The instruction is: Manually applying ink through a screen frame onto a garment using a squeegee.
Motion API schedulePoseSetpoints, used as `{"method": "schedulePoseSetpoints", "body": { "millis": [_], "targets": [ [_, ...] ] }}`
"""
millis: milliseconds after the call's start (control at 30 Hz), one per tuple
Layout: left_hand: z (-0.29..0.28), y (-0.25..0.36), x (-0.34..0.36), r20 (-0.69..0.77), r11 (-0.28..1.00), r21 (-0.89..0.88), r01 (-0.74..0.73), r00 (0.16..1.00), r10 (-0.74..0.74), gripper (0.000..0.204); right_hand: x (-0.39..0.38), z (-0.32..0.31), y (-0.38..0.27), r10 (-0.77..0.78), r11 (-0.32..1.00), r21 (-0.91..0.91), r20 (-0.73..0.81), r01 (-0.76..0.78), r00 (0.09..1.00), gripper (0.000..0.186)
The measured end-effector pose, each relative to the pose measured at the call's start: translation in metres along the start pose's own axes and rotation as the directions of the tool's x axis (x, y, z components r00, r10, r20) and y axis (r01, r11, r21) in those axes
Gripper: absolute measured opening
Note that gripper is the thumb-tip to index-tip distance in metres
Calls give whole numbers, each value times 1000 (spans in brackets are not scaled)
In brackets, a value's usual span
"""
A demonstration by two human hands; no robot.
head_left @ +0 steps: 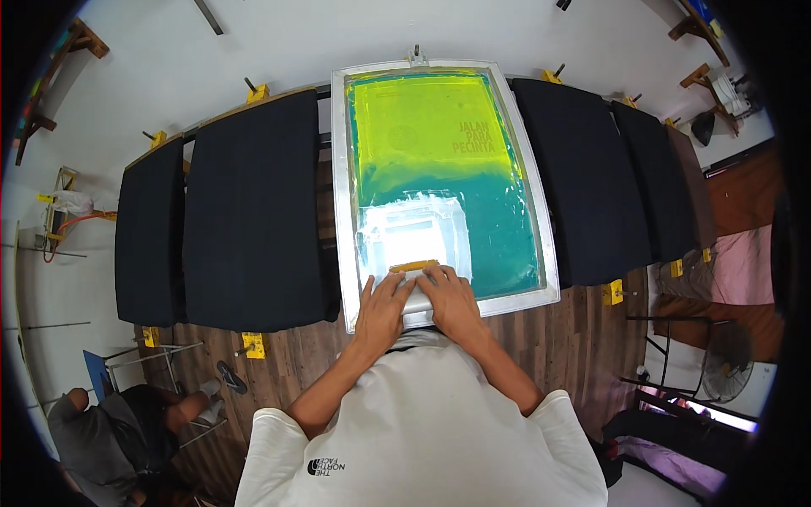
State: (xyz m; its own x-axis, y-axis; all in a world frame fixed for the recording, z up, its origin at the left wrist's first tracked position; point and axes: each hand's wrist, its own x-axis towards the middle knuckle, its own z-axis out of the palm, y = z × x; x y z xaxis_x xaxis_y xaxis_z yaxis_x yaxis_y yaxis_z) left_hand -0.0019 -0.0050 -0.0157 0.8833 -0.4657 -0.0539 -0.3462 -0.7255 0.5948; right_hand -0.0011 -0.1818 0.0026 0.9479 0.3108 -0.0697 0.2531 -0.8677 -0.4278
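A metal-framed screen [519,194] lies in front of me, its mesh lime green with faint lettering at the far end and teal nearer me, with a bright glossy white patch at lower left. On its near end is a squeegee [412,266] with a yellow edge and silver-grey body. My left hand [380,308] grips the squeegee from the left. My right hand [448,304] grips it from the right, fingertips close beside the left ones along its top.
Black cloth-covered boards [249,203] flank the screen, with yellow brackets [615,292] at their edges. A person in grey [101,431] sits at lower left near a sandal [231,378]. A standing fan [726,359] is at the right. Racks line the walls.
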Motion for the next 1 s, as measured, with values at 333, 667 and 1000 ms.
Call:
{"method": "schedulePoseSetpoints", "body": {
  "millis": [333, 667, 1000],
  "targets": [
    [4, 3, -7, -48, 1000, -6, -9, 999, 8, 64, -11, 8, 0, -15, 1000, 26, -11, 15, 1000, 41],
    [9, 2, -16, -81, 1000, -17, 0, 997, -2, 65, -12, 13, -2, -31, 999, 34, -15, 31, 999, 58],
    [10, 6, -20, -28, 1000, -24, 7, 1000, -8, 66, -17, 14, -2, -32, 999, 39, -44, 33, 999, 59]
  ]
}}
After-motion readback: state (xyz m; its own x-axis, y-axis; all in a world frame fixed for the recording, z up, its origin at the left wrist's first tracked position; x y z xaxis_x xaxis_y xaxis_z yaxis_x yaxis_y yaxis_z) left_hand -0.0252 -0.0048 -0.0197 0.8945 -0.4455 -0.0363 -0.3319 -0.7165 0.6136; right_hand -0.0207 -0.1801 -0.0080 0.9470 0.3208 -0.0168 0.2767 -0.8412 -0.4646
